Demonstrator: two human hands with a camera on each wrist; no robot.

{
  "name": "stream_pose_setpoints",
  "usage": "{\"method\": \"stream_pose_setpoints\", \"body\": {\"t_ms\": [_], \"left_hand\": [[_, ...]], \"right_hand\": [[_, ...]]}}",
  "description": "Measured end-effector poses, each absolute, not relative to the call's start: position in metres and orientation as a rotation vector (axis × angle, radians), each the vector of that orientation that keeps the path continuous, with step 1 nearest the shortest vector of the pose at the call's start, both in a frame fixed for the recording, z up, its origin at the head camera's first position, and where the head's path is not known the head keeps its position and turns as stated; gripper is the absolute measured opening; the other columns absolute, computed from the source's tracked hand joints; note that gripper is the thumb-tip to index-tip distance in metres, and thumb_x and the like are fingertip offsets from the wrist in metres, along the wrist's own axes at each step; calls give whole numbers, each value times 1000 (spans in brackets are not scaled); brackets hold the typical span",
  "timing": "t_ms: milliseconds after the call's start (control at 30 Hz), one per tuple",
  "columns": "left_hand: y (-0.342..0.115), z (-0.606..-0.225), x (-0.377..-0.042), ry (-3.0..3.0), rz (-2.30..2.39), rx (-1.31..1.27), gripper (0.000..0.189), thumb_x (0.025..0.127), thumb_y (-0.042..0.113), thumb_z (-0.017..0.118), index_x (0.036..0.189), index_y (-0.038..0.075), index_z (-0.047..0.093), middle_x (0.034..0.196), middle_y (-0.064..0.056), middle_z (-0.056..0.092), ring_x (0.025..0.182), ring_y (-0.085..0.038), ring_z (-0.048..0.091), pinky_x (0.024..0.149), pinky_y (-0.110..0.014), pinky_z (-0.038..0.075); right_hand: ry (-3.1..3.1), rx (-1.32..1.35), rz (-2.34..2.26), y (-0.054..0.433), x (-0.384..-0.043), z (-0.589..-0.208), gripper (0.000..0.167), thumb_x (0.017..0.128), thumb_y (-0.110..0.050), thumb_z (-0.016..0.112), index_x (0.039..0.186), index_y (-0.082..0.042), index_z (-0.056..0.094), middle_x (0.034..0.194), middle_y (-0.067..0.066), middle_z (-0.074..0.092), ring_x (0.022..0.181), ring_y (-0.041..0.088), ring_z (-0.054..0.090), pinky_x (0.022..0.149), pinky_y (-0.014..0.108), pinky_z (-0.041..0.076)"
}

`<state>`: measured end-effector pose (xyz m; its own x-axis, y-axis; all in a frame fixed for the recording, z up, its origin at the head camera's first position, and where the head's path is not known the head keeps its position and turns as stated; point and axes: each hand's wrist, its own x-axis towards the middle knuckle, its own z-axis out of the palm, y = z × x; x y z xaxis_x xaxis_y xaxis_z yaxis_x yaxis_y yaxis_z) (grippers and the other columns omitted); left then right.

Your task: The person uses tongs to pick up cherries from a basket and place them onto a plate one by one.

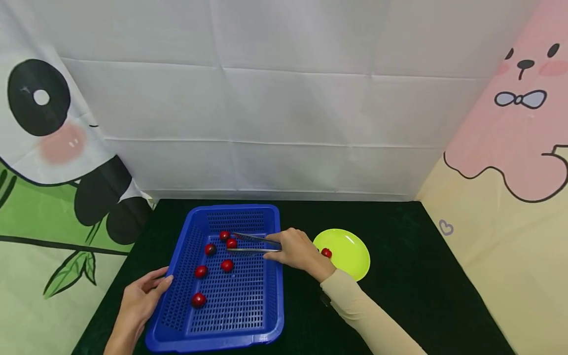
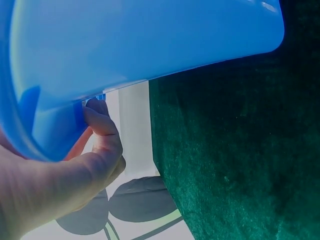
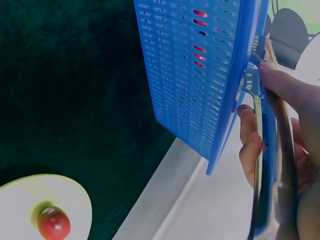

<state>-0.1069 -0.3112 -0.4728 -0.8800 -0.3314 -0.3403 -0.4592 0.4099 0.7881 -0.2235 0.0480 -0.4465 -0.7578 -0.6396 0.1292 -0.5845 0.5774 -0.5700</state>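
A blue plastic basket (image 1: 266,276) with slotted walls lies on the dark green cloth, and several small red tomatoes (image 1: 201,271) are spread over its floor. My left hand (image 1: 141,298) grips the basket's left rim; in the left wrist view its fingers (image 2: 102,125) curl at the edge. Reaching over the right rim, my right hand (image 1: 296,250) holds metal tongs (image 1: 255,250) with the arms spread. One tomato (image 1: 231,243) shows between the tong tips. In the right wrist view the tongs (image 3: 259,150) pass over the basket's edge.
To the right of the basket sits a yellow-green plate (image 1: 352,251) with a red tomato (image 1: 326,253) on it, partly behind my right wrist. A white curtain (image 1: 284,113) hangs behind the table. Printed cloths with cartoon animals flank both sides.
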Motion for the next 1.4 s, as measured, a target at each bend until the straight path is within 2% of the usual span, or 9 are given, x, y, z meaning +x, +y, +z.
{"method": "stream_pose_setpoints", "body": {"t_ms": [133,300,533,667,933,1067,1400], "left_hand": [[-311,-472,-107,2540,1482,-702,60,104,35,62,149,-1,48,136,-30,60,106,-33,68,82,-44,59],[-311,-471,-107,2545,1477,-697,61,104,37,62,150,-1,47,135,-30,60,108,-35,68,84,-45,58],[-312,-472,-107,2526,1484,-698,62,104,37,62,150,-1,47,136,-30,60,109,-35,67,84,-45,58],[-313,-472,-106,2531,1481,-690,62,104,38,62,150,-2,46,135,-30,60,109,-36,68,84,-45,58],[-313,-473,-107,2528,1479,-688,61,105,36,61,150,-1,46,136,-31,59,108,-35,68,83,-46,58],[-313,-474,-107,2532,1481,-691,59,105,35,61,150,-2,47,135,-31,60,104,-32,69,81,-45,59],[-313,-474,-107,2531,1498,-689,59,105,34,62,149,-2,47,133,-29,62,100,-26,69,79,-40,59]], "right_hand": [[2710,-1031,-895,43,-223,-448,44,94,-30,78,130,-5,71,102,8,77,59,-3,61,56,13,50],[2724,-1027,-836,36,-221,-447,43,94,-31,78,130,-8,71,104,7,76,61,-2,63,57,11,49],[2753,-1076,-744,24,-219,-446,45,94,-35,77,130,-9,72,100,5,75,53,-3,57,52,10,47],[2778,-1104,-685,18,-218,-447,44,93,-35,78,128,-9,73,102,6,76,53,-4,55,51,8,45],[2837,-1231,-474,6,-215,-451,40,91,-34,81,122,-10,77,102,4,78,62,2,65,57,8,48],[2875,-1278,-363,1,-212,-454,39,90,-36,81,121,-12,78,97,1,78,62,3,67,60,10,50],[2922,-1325,-246,-11,-209,-456,29,88,-33,84,107,-11,81,83,-2,76,57,3,58,56,12,47]]}}
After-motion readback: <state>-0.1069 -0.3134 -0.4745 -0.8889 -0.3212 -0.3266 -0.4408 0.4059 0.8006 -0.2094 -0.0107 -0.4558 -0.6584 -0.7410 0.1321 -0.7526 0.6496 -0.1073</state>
